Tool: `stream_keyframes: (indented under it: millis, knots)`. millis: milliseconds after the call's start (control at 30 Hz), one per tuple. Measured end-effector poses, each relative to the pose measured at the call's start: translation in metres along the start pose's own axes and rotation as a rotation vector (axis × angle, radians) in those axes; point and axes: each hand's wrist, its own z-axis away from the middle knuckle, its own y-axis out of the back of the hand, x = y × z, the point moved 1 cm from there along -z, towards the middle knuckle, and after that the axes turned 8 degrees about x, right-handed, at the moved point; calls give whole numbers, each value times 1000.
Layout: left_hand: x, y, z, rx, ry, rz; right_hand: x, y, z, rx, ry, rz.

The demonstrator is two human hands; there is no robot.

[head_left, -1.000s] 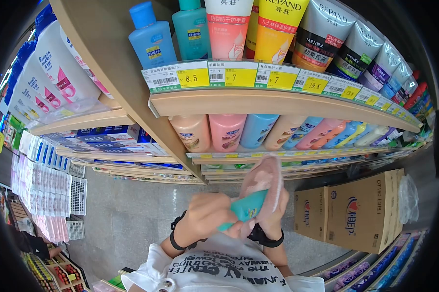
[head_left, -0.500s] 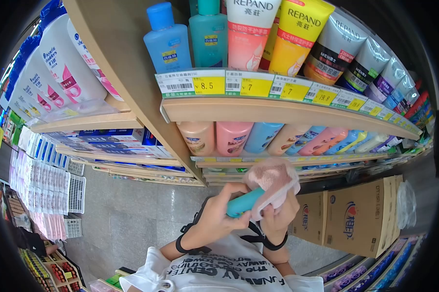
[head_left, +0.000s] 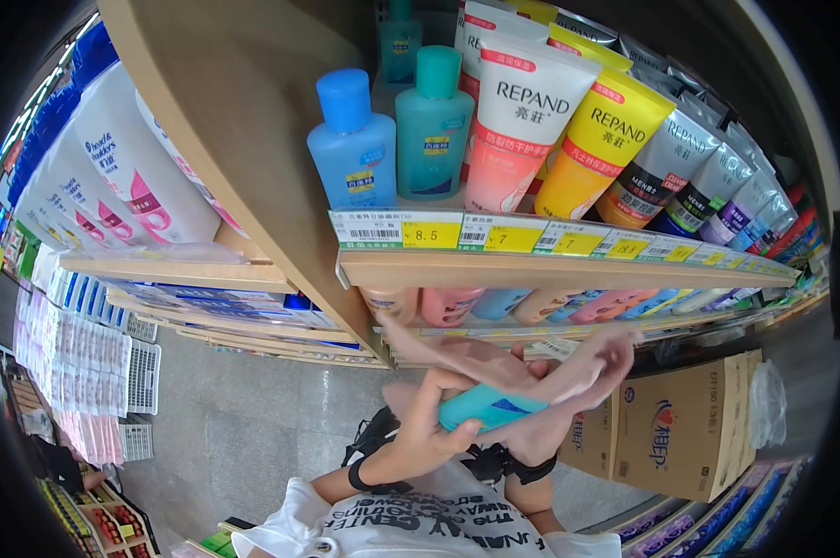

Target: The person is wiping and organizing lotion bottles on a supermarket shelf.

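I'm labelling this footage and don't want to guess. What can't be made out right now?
Head view, all:
- Right hand: mostly behind the soft pink cloth.
- Teal plastic bottle: far end covered by that cloth.
- Pastel plastic bottles: tops hidden by the wooden shelf above.
- White-yellow price labels: finest print too small.

Two hands (head_left: 426,430), one teal bottle (head_left: 483,409), one pink cloth (head_left: 599,370)
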Motion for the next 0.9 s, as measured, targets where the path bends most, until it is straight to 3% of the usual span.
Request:
stream_keyframes:
  millis: [133,200,233,267,333,367,400,467,500,533,567,600,667,733,767,900]
  knots:
    - [5,6,-8,-22,72,-45,6,-13,6,-94,278,789]
    - [5,3,-11,99,55,-59,11,-18,7,-129,416,1183]
    - [4,5,-10,90,52,-54,-2,-37,2,-181,391,1029]
    - [4,7,-7,52,-21,-238,5,-39,2,-173,398,1031]
    - [2,9,-4,7,-94,-424,25,-38,2,333,167,263]
    - [1,7,-2,3,-120,-454,27,-41,-2,424,185,215]
    - [0,5,-3,3,-150,-485,27,-42,-5,422,185,212]
    - [5,8,-8,52,-260,-409,23,-42,-13,213,243,435]
    - [2,11,1,-22,-266,-453,32,-29,-14,154,-30,0]
    - [-1,14,7,-95,-271,-497,33,-28,-15,149,-36,1]
    - [-4,17,7,-87,-272,-501,33,-29,-16,106,32,237]
    - [-7,21,5,1,-241,-443,34,-31,-19,59,105,471]
    - [-15,30,2,91,-220,-387,28,-55,-13,-12,211,421]
    - [-18,40,2,172,-253,-303,26,-71,-13,-196,455,673]
    - [-12,49,-1,-19,-234,-349,25,-73,-14,-233,505,735]
    - [-5,43,-5,-85,-197,-232,31,-71,-20,-225,398,686]
